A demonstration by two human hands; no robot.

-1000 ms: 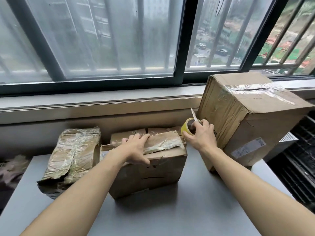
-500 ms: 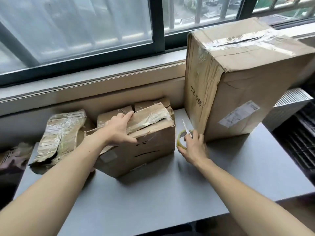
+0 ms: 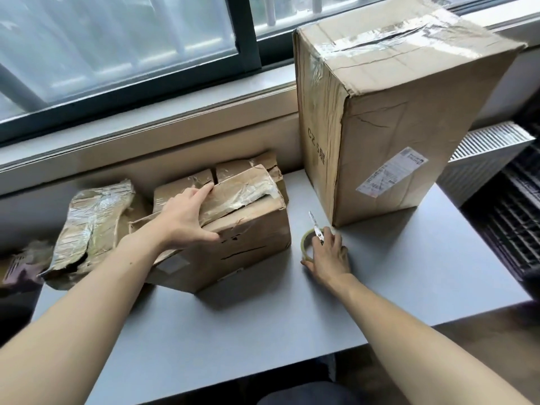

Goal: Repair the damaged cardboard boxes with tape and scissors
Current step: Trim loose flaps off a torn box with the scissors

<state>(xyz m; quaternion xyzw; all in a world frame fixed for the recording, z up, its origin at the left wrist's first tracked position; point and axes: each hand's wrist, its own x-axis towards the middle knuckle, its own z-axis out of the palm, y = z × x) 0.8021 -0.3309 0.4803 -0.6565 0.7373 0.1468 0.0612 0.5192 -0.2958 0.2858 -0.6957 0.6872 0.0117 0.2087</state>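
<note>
A flattened, tape-covered carton lies at the far left of the desk, where it lay a moment ago. Just right of it, the left hand keeps its hold on the small box, fingers spread over the crumpled taped flap, thumb hooked on the front face; that grip is wide and unchanged. The box sits in the middle, tilted toward the person. The right hand has come down from the window side to the desk and now rests there, its grip curled round the tape roll and the scissors, blades pointing away. The big box stands upright at right, just beyond the blades.
</note>
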